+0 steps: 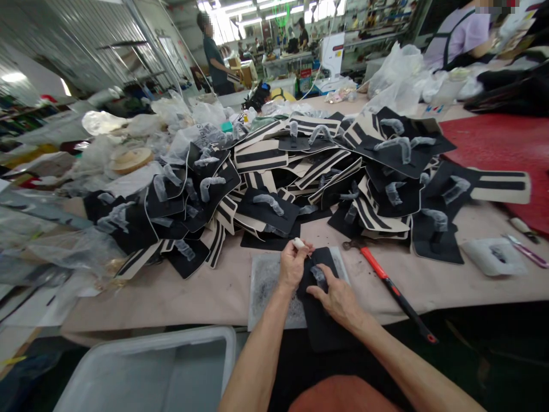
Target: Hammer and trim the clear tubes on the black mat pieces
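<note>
At lower centre, the left hand (293, 266) pinched one white-handled tool (299, 243) near one matte black panel (323, 332)'s upper end; the right hand (343, 300)'s thumb and fingers straddled its film-wrapped handle (318, 276), grip uncertain. Striped panels (261, 157), too overlapped to count, were heaped mid-frame. One red-and-black hammer (388, 283) lay right. Lettering on crinkled plastic (201, 135), upper left, was unreadable.

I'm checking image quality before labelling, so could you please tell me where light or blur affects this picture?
Head view, centre: left hand, right hand and hammer fairly clear; head view, left: plastic bags smeared; head view, top: ceiling lights glaring white; head view, lower right: deep shadow beneath the table.
</note>
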`<state>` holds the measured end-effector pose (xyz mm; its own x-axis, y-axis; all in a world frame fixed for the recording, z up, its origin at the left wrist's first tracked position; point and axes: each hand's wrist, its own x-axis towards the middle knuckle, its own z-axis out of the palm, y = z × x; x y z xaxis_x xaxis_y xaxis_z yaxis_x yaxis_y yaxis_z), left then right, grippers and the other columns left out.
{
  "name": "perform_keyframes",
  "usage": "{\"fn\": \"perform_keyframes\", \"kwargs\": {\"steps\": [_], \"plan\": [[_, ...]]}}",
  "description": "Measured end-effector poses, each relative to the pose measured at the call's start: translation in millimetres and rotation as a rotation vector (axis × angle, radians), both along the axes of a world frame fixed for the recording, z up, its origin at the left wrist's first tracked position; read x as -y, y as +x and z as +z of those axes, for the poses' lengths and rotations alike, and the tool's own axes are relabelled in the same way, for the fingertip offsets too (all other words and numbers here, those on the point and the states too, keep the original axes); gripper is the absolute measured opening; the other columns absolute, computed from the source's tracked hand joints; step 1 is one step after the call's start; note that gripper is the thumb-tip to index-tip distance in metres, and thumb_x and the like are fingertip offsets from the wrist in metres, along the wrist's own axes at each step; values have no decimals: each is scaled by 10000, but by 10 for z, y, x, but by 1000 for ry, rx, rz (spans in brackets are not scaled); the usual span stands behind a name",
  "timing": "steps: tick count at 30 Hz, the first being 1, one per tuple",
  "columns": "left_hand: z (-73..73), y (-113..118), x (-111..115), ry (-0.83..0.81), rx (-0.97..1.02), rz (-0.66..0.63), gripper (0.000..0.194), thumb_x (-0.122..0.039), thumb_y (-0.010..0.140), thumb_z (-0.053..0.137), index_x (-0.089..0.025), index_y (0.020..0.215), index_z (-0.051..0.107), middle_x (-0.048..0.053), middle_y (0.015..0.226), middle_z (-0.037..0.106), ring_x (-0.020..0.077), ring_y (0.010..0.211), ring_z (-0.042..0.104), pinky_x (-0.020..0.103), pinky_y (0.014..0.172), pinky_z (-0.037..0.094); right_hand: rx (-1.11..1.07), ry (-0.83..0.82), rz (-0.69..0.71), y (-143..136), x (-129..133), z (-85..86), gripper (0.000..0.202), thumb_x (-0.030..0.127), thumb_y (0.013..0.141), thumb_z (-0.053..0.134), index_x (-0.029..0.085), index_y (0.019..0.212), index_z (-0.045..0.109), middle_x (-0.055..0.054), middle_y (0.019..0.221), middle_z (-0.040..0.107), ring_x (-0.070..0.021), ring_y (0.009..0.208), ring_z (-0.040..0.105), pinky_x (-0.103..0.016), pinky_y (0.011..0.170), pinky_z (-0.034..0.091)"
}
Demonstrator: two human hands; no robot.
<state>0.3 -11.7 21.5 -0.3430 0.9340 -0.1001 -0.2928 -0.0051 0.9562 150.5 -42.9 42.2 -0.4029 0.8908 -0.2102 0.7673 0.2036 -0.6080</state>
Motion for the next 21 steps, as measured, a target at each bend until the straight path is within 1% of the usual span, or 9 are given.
{"fn": "perform_keyframes", "kwargs": {"steps": [2, 4, 7, 10, 14, 21], "plan": [[-82, 8, 0, 4, -18, -12, 437, -515, 795, 738, -162, 1004, 587, 86, 944, 746, 216, 853, 742, 389, 855, 591, -18, 8, 14, 26, -26, -41, 536, 487, 898, 611, 202, 1338, 503, -106, 943, 741, -284, 863, 709, -334, 720, 455], [-146, 6, 16, 0, -31, -13, 433, -535, 816, 709, -164, 1000, 583, 85, 946, 742, 223, 863, 745, 400, 862, 592, -41, 14, 31, 50, -54, -78, 462, 499, 876, 639, 211, 1231, 569, -96, 936, 738, -270, 865, 702, -321, 719, 452], [-194, 1, 37, 2, -43, -17, 424, -544, 832, 691, -162, 985, 587, 79, 945, 737, 223, 870, 746, 399, 869, 593, -31, 24, 55, 69, -88, -100, 371, 507, 871, 644, 218, 1103, 625, -86, 937, 739, -250, 871, 695, -305, 723, 448], [-197, 8, 35, 13, -58, -30, 407, -536, 837, 692, -164, 971, 597, 73, 938, 737, 220, 873, 745, 394, 871, 594, -18, 17, 53, 70, -98, -87, 391, 513, 872, 645, 211, 1119, 634, -92, 971, 743, -247, 904, 698, -304, 751, 459], [-190, 16, 25, 32, -109, -52, 379, -520, 857, 679, -161, 956, 610, 78, 928, 733, 225, 881, 744, 399, 880, 591, -32, 12, 43, 65, -85, -71, 428, 509, 872, 650, 200, 1168, 629, -107, 1014, 742, -264, 940, 699, -323, 772, 475], [-179, 11, 28, 23, -241, -79, 360, -527, 880, 641, -175, 950, 617, 74, 937, 740, 219, 899, 739, 382, 879, 584, -32, 14, 37, 64, -82, -93, 422, 522, 873, 639, 202, 1148, 634, -111, 1002, 744, -274, 929, 695, -338, 768, 481]]}}
